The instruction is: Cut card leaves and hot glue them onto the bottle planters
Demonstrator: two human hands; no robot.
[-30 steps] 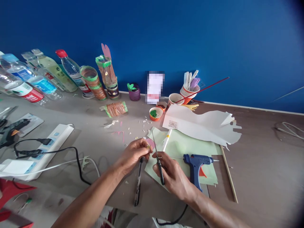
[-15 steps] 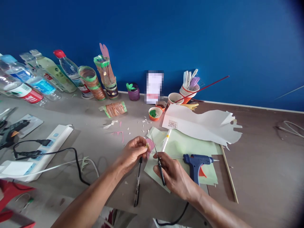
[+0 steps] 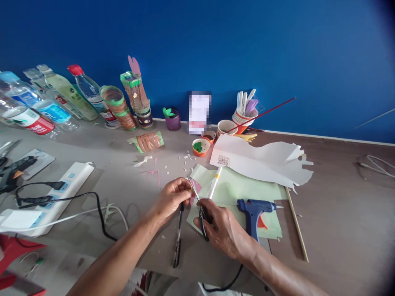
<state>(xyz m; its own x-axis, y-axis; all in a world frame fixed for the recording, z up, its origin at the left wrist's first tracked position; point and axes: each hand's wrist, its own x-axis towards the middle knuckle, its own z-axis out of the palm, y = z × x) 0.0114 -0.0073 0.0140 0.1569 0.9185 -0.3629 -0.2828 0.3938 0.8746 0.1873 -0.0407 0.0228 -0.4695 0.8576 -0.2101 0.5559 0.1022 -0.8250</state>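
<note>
My right hand (image 3: 220, 226) is closed round the dark handles of a pair of scissors (image 3: 196, 191). Their metal blades point up and left, close to the fingertips of my left hand (image 3: 176, 197). The left fingers are pinched together on something small and pale that I cannot make out. Pink paper (image 3: 196, 185) shows just past those fingertips; whether it is held or lies on the table is unclear. Below the left hand lies a black pen (image 3: 177, 242). A white marker (image 3: 215, 183) rests on a pale green sheet (image 3: 237, 185) beyond the right hand.
A blue glue gun (image 3: 254, 211) lies right of my right hand, near a thin wooden stick (image 3: 296, 226). Torn white paper (image 3: 262, 158), paint cups (image 3: 201, 147) and a purple pot (image 3: 172, 120) stand or lie farther back. Bottles (image 3: 40, 102) and a power strip (image 3: 66, 187) occupy the left.
My right hand has turned the scissors, so their blades now lean farther left, nearer the left fingertips. The left hand has barely moved.
</note>
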